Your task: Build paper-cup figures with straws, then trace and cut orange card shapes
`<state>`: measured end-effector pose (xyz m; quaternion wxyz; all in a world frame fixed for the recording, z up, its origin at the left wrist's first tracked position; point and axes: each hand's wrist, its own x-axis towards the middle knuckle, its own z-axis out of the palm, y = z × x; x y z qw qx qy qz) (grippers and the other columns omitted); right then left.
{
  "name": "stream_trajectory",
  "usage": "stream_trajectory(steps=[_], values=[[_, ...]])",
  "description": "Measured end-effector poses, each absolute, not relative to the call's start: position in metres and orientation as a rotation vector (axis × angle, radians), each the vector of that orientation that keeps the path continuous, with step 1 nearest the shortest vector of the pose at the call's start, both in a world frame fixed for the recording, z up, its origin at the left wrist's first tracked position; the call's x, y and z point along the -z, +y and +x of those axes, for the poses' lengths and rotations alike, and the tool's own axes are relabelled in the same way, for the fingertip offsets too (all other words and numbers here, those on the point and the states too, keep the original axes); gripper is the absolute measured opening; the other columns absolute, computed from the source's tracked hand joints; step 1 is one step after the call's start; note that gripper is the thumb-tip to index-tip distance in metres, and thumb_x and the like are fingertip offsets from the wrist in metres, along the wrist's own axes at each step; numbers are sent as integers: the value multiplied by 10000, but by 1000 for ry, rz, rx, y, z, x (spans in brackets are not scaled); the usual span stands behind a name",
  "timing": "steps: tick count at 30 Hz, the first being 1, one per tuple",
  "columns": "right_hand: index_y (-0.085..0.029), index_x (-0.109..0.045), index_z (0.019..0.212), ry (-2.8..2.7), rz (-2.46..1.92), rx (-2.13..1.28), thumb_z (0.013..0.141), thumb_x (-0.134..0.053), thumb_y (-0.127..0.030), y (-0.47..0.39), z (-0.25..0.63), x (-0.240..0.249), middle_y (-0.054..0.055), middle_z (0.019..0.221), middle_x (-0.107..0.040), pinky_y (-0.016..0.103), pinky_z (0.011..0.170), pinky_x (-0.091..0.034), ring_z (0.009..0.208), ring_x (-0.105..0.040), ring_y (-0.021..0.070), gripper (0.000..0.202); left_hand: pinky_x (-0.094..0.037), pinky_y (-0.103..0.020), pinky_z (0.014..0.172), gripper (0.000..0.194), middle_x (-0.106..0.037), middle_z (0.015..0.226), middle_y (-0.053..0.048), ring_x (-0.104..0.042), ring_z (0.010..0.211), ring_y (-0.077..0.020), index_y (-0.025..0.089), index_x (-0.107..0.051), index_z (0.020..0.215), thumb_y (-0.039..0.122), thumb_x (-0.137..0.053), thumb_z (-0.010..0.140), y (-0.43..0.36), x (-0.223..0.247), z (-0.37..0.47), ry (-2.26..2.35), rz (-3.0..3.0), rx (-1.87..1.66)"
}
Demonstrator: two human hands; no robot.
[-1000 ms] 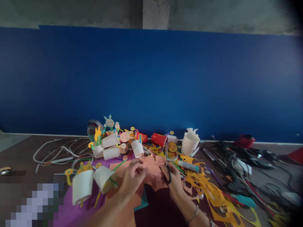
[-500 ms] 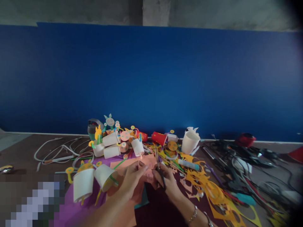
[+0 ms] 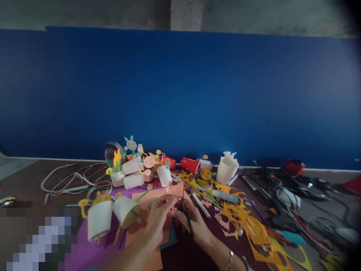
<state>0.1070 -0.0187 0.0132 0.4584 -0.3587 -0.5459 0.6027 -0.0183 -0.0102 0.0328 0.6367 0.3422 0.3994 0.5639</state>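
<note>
My left hand [image 3: 158, 213] is closed, pinching a small piece of peach paper [image 3: 178, 193] between thumb and fingers. A pair of scissors [image 3: 186, 215] with dark handles is gripped in my right hand [image 3: 196, 222], its blades pointing up and away beside the piece. Whether the blades touch the paper is hard to see. Under my hands lie larger peach sheets [image 3: 141, 238] on purple paper [image 3: 81, 246]. A white marker [image 3: 201, 204] rests just right of the scissors.
Left of my hands stand white paper cups [image 3: 99, 221] with yellow paper decorations. Further back are more cups, including a red cup [image 3: 189, 165] and a large white cup [image 3: 227, 169]. Yellow paper scraps [image 3: 255, 229], a glue gun [image 3: 279, 212] and cables lie at right. A blue panel [image 3: 180, 94] rises behind.
My right hand and the scissors have shifted left, closer to my left hand. The white marker beside them is now uncovered. My left hand has barely moved.
</note>
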Motion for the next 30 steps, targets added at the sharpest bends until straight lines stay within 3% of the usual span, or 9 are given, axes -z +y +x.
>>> stream_trajectory(steps=[4, 9, 15, 22, 30], values=[[-185, -514, 895, -1333, -895, -1489, 748, -699, -472, -20, 108, -16, -48, 639, -507, 186, 451, -322, 509, -411, 75, 372, -442, -242, 529, 246, -615, 563, 7, -560, 489, -128, 164, -638, 625, 377, -749, 678, -10, -32, -18, 893, 788, -1292], [-187, -499, 821, -1336, -901, -1485, 740, -685, -526, -20, 107, -20, -59, 588, -472, 192, 448, -303, 495, -404, 78, 394, -457, -236, 601, 203, -636, 636, -14, -591, 616, -149, 151, -662, 644, 328, -750, 689, -10, -32, -20, 898, 810, -1320], [-192, -479, 784, -1270, -852, -1512, 729, -693, -535, -20, 107, -16, -81, 575, -395, 195, 437, -258, 473, -340, 64, 408, -435, -213, 616, 231, -595, 599, 17, -561, 635, -129, 151, -635, 586, 320, -769, 670, -10, -33, -20, 937, 806, -1335], [-201, -443, 742, -1200, -843, -1550, 677, -713, -583, -22, 106, -20, -80, 578, -395, 189, 429, -254, 471, -327, 58, 472, -414, -200, 571, 273, -551, 562, 31, -522, 563, -102, 149, -578, 540, 296, -754, 688, -11, -36, -20, 874, 807, -1316], [-204, -462, 769, -1209, -829, -1524, 707, -705, -554, -23, 105, -18, -91, 541, -361, 190, 425, -234, 460, -298, 58, 430, -421, -195, 542, 277, -529, 539, 38, -520, 529, -94, 153, -570, 534, 292, -757, 685, -11, -34, -20, 802, 760, -1272]])
